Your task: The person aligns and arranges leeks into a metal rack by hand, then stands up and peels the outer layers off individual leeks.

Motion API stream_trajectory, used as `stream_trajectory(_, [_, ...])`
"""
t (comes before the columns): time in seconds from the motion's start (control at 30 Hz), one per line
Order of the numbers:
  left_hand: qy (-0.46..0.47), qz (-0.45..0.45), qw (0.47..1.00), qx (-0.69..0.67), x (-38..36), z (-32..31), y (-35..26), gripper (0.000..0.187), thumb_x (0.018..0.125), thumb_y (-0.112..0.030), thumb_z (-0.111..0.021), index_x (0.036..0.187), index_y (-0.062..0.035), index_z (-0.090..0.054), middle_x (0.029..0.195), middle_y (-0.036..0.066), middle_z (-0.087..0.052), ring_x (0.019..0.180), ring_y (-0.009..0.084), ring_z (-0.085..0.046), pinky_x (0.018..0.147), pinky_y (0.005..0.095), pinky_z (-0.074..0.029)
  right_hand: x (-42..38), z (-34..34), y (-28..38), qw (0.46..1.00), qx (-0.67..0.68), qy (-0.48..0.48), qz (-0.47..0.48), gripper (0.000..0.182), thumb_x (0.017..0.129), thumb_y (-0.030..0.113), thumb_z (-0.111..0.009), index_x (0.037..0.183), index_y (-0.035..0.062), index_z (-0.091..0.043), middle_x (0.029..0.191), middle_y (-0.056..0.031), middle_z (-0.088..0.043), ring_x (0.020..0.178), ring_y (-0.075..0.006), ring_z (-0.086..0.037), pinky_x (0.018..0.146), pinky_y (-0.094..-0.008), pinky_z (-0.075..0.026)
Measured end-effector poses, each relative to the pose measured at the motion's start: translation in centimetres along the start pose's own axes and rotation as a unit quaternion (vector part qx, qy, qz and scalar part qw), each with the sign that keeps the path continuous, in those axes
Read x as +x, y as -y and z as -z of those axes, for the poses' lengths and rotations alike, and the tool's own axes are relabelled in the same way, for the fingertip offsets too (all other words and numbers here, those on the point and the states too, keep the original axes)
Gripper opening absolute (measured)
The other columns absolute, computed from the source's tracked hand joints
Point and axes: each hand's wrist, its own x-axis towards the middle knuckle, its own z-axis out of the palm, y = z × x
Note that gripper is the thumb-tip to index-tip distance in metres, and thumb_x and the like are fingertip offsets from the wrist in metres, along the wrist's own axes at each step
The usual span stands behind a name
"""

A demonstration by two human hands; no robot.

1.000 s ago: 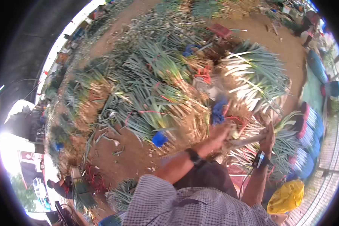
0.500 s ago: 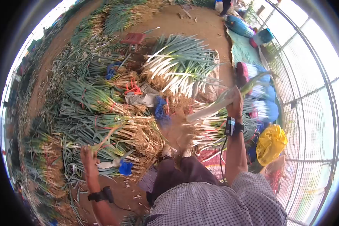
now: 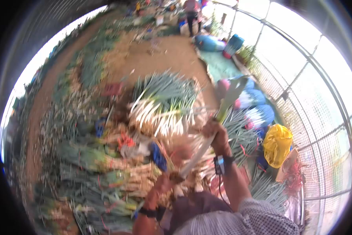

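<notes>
My right hand (image 3: 216, 135) is closed around one large leek (image 3: 199, 154) where its white stalk meets the green leaves. The stalk slants down toward my left hand (image 3: 166, 182), which is at its root end with the fingers closed; blur hides exactly what they grip. A pile of trimmed leeks (image 3: 164, 103), white stalks toward me, lies beyond my hands. Red-tied leek bundles (image 3: 113, 180) with brown roots spread to the left. Near my left hand is a blue cloth (image 3: 158, 156), beside red ties (image 3: 125, 140).
A yellow bag (image 3: 277, 145) sits at the right, near blue wrapped bundles (image 3: 264, 114) along the mesh wall. A small red stool (image 3: 112, 89) stands beyond the bundles. Another person (image 3: 191, 15) stands in the distance, near a green sheet (image 3: 219, 64).
The view has tilted up, showing more of the background. My left hand has moved right from the left bundles to the held leek's root end, dropping the leafy strip. My right hand keeps its hold.
</notes>
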Motion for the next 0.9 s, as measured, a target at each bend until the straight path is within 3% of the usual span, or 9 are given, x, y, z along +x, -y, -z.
stream_trajectory(0.1, [-0.029,0.026,0.994,0.103,-0.6,-1.9,-3.5,0.037,0.085,-0.026,-0.085,0.109,-0.0012,-0.072,0.089,0.004,-0.075,0.083,0.0138,-0.070,0.074,0.0306,-0.057,-0.3,-1.4,0.7,0.979,-0.136,-0.149,0.001,0.036,0.096,0.021,-0.063,0.124,-0.0002,-0.055,0.076,-0.0030,-0.056,0.063,-0.0157,-0.053,0.061,-0.0306,-0.046])
stream_trajectory(0.23, [0.005,-0.115,0.963,0.244,2.1,-2.8,3.8,0.042,0.086,-0.026,-0.083,0.115,0.0006,-0.068,0.102,0.016,-0.075,0.094,0.0273,-0.073,0.083,0.0391,-0.057,-3.9,1.9,-3.0,0.923,-0.244,-0.292,-0.058,0.032,0.098,0.031,-0.063,0.114,0.0030,-0.058,0.077,-0.0027,-0.059,0.065,-0.0141,-0.056,0.057,-0.0281,-0.048])
stream_trajectory(0.43, [0.031,0.083,0.971,0.221,-1.5,-4.9,5.5,0.060,0.102,-0.019,-0.046,0.155,-0.0035,-0.025,0.118,0.035,-0.062,0.112,0.0457,-0.062,0.093,0.0500,-0.050,-12.6,19.0,0.5,0.867,-0.427,-0.257,0.010,0.032,0.097,0.025,-0.061,0.123,0.0071,-0.063,0.094,-0.0066,-0.062,0.083,-0.0199,-0.060,0.074,-0.0371,-0.050])
stream_trajectory(0.5, [-0.022,0.004,0.977,0.212,-2.0,-5.6,8.0,0.057,0.098,-0.020,-0.050,0.149,-0.0011,-0.032,0.108,0.031,-0.064,0.104,0.0447,-0.062,0.089,0.0502,-0.049,-15.0,22.9,4.4,0.888,-0.406,-0.217,0.012,0.041,0.095,0.021,-0.061,0.133,0.0071,-0.065,0.103,-0.0103,-0.065,0.093,-0.0238,-0.063,0.083,-0.0419,-0.051])
stream_trajectory(0.57, [-0.040,-0.047,0.968,0.245,-1.8,-6.4,10.3,0.047,0.093,-0.020,-0.056,0.135,-0.0006,-0.046,0.097,0.026,-0.065,0.094,0.0419,-0.064,0.082,0.0500,-0.050,-15.1,22.8,8.8,0.397,-0.895,0.088,0.183,0.034,0.087,0.014,-0.065,0.118,0.0044,-0.072,0.099,-0.0165,-0.065,0.093,-0.0342,-0.062,0.086,-0.0504,-0.050])
stream_trajectory(0.6, [-0.034,-0.058,0.958,0.280,-1.5,-6.9,11.2,0.039,0.090,-0.020,-0.061,0.124,-0.0013,-0.057,0.090,0.024,-0.066,0.087,0.0396,-0.065,0.077,0.0498,-0.051,-16.3,23.7,9.4,0.370,-0.908,0.070,0.182,0.033,0.087,0.014,-0.065,0.118,0.0040,-0.072,0.098,-0.0157,-0.065,0.093,-0.0334,-0.062,0.087,-0.0496,-0.050])
stream_trajectory(0.67, [0.092,0.043,0.924,0.369,-1.0,-7.0,10.9,0.023,0.089,-0.024,-0.065,0.104,-0.0070,-0.070,0.093,0.023,-0.065,0.088,0.0364,-0.065,0.077,0.0480,-0.050,-17.9,26.0,9.8,0.433,-0.891,0.013,0.134,0.032,0.087,0.014,-0.066,0.117,0.0032,-0.070,0.098,-0.0143,-0.066,0.094,-0.0318,-0.063,0.088,-0.0479,-0.050])
stream_trajectory(0.8, [-0.029,-0.186,0.880,0.436,-1.8,-6.6,13.7,0.019,0.080,-0.031,-0.071,0.071,-0.0140,-0.071,0.076,0.010,-0.061,0.077,0.0290,-0.063,0.071,0.0454,-0.050,-19.4,28.6,9.9,0.480,-0.871,-0.024,0.100,0.030,0.088,0.014,-0.067,0.115,0.0018,-0.068,0.097,-0.0113,-0.066,0.094,-0.0285,-0.064,0.091,-0.0445,-0.051])
stream_trajectory(0.9, [0.029,0.081,0.878,0.471,-3.5,0.5,6.4,0.016,0.083,-0.017,-0.063,0.080,-0.0100,-0.077,0.078,0.010,-0.069,0.087,0.0303,-0.065,0.075,0.0436,-0.051,-20.1,32.1,9.7,0.488,-0.865,0.009,0.117,0.029,0.088,0.014,-0.068,0.113,0.0006,-0.066,0.097,-0.0091,-0.067,0.095,-0.0261,-0.065,0.093,-0.0420,-0.052])
